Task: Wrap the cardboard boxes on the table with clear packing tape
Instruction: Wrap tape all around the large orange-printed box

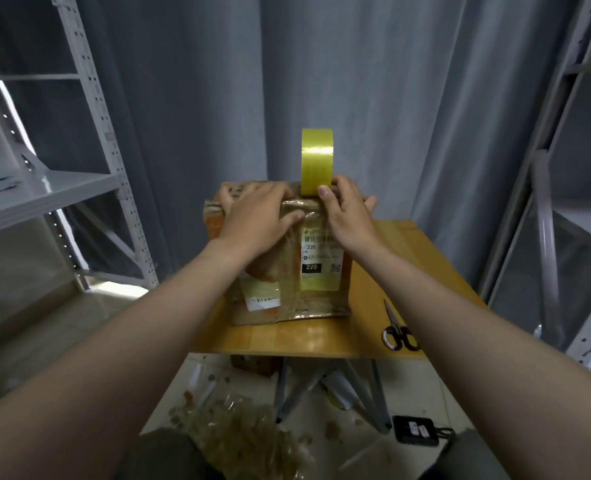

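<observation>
Tape roll point(316, 157) base and scissors point(393, 328) handles partly hidden.

Left hand point(256, 216) presses box point(287, 289) — right hand point(347, 216) grips tape roll point(316, 157).

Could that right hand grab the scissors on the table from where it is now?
Probably, but not at once. The right hand grips the tape roll atop the box. The scissors lie on the table beside that forearm, nothing lying on them, so it would have to free itself first.
</observation>
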A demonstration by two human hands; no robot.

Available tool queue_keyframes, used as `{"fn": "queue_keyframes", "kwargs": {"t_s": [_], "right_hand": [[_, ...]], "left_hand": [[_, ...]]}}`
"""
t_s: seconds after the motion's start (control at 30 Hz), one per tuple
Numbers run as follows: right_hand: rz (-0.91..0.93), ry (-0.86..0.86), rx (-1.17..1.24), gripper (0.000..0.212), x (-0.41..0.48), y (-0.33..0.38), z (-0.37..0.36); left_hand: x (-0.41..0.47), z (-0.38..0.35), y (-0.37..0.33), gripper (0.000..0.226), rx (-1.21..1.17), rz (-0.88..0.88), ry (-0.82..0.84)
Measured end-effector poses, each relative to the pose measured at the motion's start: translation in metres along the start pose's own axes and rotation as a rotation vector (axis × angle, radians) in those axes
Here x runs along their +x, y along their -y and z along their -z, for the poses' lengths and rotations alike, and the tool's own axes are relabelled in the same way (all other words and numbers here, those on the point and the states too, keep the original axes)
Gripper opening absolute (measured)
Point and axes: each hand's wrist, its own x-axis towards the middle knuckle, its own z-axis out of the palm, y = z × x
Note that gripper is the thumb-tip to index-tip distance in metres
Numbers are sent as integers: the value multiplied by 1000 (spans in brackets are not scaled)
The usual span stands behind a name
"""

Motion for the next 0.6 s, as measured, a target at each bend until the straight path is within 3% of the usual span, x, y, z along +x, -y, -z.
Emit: {"fn": "queue_keyframes", "kwargs": {"t_s": [0.23, 0.4, 0.6], "right_hand": [[-62, -12, 46, 48, 10, 25, 3], [-73, 13, 176, 23, 11, 24, 10], [-23, -60, 261, 33, -4, 45, 16]], "left_hand": [[9, -5, 0, 41, -34, 6, 3], [7, -1, -4, 44, -14, 29, 29], [3, 0, -6, 35, 7, 34, 29]]}}
